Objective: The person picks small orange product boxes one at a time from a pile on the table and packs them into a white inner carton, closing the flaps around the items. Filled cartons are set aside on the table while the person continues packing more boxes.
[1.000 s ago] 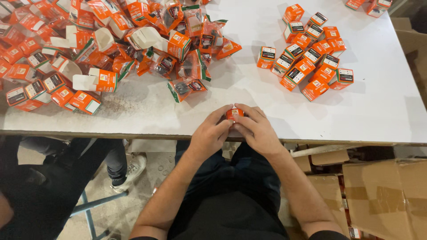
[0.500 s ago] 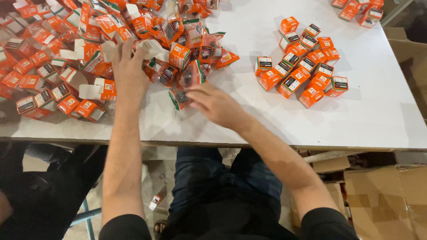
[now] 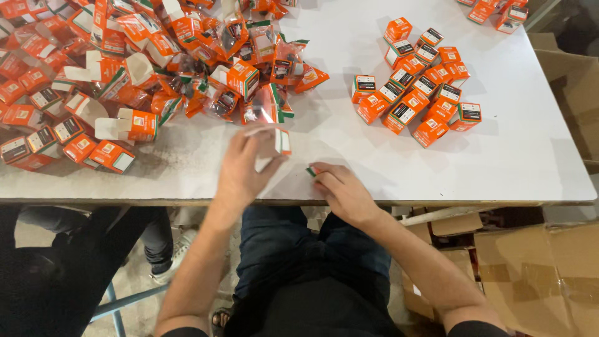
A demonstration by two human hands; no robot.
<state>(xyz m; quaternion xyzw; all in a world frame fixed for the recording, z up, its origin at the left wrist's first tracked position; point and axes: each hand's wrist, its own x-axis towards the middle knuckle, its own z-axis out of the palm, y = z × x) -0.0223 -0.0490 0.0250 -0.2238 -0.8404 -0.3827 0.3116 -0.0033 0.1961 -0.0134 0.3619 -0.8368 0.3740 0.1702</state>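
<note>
My left hand (image 3: 240,168) holds a small open carton (image 3: 269,145), white inside with an orange and green end, just above the white table (image 3: 511,162). My right hand (image 3: 340,190) rests near the table's front edge, its fingers closed on a small packet (image 3: 312,170) with a green and orange edge. The two hands are a short way apart. A heap of clear packets and open orange cartons (image 3: 156,68) lies at the far left, just beyond my left hand. A cluster of closed orange boxes (image 3: 415,90) stands to the right, beyond my right hand.
More orange boxes (image 3: 496,11) sit at the table's far right corner. Brown cardboard boxes (image 3: 530,274) are stacked on the floor at the right. Another person's legs and shoe (image 3: 165,243) show under the table at the left, beside a dark shape.
Both hands have come back from the heap toward the front edge. My left hand now carries an open carton and my right hand a small packet.
</note>
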